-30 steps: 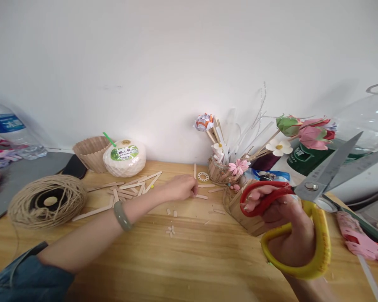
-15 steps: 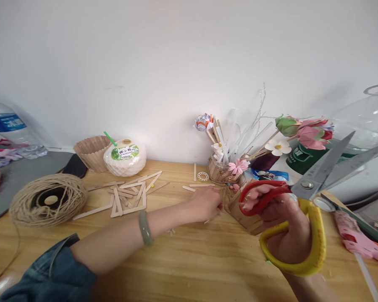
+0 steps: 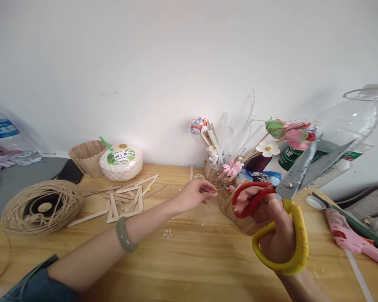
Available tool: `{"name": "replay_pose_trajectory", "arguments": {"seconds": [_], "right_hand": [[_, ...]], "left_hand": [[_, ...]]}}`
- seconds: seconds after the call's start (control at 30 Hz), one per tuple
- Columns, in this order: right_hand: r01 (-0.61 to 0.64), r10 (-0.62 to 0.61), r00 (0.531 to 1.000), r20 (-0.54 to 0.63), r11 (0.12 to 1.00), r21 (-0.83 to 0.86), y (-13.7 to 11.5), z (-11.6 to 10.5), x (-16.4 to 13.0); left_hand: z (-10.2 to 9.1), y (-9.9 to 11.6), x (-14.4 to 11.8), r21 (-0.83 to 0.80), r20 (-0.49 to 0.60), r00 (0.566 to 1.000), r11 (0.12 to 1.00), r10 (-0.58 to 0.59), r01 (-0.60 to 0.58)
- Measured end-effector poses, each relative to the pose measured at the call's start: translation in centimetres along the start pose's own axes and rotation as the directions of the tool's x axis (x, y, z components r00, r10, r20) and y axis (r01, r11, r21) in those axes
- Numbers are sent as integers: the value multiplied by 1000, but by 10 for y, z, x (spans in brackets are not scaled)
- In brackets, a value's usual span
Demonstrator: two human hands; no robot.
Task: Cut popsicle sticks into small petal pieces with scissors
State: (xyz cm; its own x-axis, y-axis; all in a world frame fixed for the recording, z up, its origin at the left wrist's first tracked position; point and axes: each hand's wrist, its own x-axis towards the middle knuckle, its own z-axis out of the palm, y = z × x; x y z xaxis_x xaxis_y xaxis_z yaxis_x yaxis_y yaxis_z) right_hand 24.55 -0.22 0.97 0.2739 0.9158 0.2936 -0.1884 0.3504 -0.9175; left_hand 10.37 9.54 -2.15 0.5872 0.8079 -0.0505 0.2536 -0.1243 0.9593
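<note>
My right hand (image 3: 279, 228) has its fingers through the handles of large scissors (image 3: 288, 185), one handle red and one yellow. The steel blades are spread apart and point up and to the right. My left hand (image 3: 198, 194), with a green bangle on its wrist, hovers over the table with fingertips pinched together. Whatever those fingertips hold, if anything, is too small to make out. Just right of them lies a box-like piece of wooden sticks (image 3: 244, 223), partly hidden behind the scissors. A tiny star-shaped cluster of stick pieces (image 3: 167, 233) rests below my left forearm.
Craft sticks (image 3: 141, 201) lie piled left of centre, beside a twine roll (image 3: 40, 209) and a wrapped coconut (image 3: 121, 161). A pot (image 3: 219, 173) with paper flowers stands by the wall. A pink glue gun (image 3: 349, 237) and a clear plastic bottle (image 3: 349, 113) are at right.
My left hand has lifted a little and drawn back from the wooden stick piece, uncovering the star-shaped cluster. The scissors have shifted left in view, blades still apart. The whole view has turned slightly.
</note>
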Motion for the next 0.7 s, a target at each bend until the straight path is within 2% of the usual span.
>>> {"name": "replay_pose_trajectory", "arguments": {"seconds": [0.17,0.3,0.4,0.5,0.7], "right_hand": [[-75,86,989,121,993,-95,7,-3,-4],[-137,192,946,260,967,-216,13,-3,-11],[-194,288,911,296,931,-310,14,3,-14],[-239,344,897,276,906,-350,15,9,-13],[-256,397,859,323,880,-401,16,12,-13]], "left_hand": [[-22,19,-30,-316,-74,996,948,-53,27],[-31,27,-48,-461,-146,987,887,-75,-1],[-33,31,-58,-565,-173,981,824,-92,-22],[-32,34,-64,-634,-172,978,773,-120,-16],[-29,37,-68,-664,-161,976,748,-145,2]]}}
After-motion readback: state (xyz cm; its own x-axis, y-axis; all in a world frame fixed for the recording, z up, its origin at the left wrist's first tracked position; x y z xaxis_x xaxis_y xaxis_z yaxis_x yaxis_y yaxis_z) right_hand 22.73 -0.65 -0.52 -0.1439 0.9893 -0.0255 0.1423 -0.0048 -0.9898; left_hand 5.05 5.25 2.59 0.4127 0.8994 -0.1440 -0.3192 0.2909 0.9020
